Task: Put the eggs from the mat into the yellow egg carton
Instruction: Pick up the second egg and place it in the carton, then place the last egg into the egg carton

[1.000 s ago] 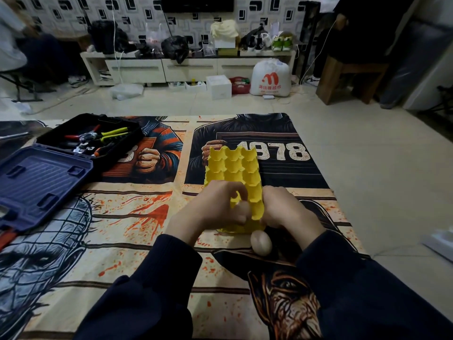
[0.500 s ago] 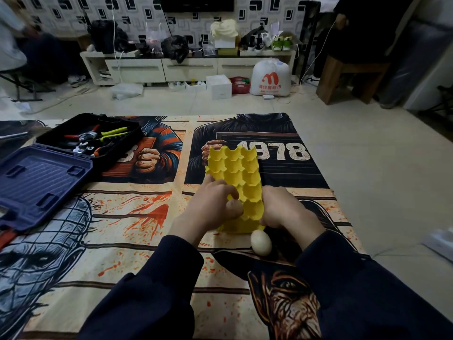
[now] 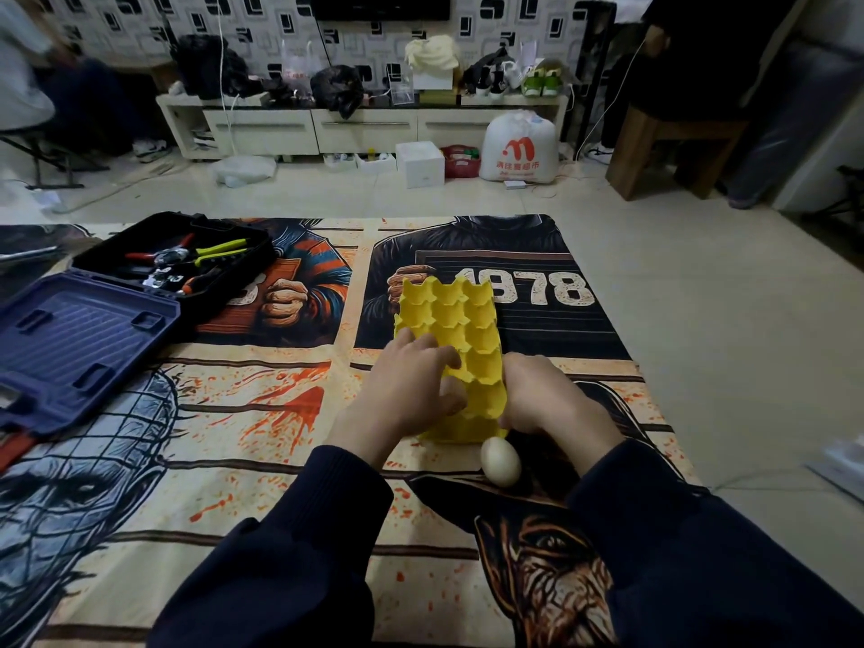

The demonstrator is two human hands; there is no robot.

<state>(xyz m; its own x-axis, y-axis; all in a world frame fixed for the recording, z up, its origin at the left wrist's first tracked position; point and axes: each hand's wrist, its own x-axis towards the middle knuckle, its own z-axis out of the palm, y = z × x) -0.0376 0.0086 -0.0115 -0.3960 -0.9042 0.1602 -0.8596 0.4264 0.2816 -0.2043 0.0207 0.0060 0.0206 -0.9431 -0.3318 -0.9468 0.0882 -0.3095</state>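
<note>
Yellow carton (image 3: 449,315), gripped at its side by the right hand (image 3: 547,399), should sit flat while the left hand (image 3: 406,390), curled round an egg (image 3: 450,389), lowers it softly in.

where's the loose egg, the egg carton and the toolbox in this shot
egg (image 3: 501,462), head view, middle of the shell
egg carton (image 3: 449,315), head view, an empty cup in its far half
toolbox (image 3: 79,339), head view, inside of its open blue lid

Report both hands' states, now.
Left hand: fingers on the yellow egg carton; whether it holds anything cannot be told.
Right hand: grips the carton's right edge.
</note>
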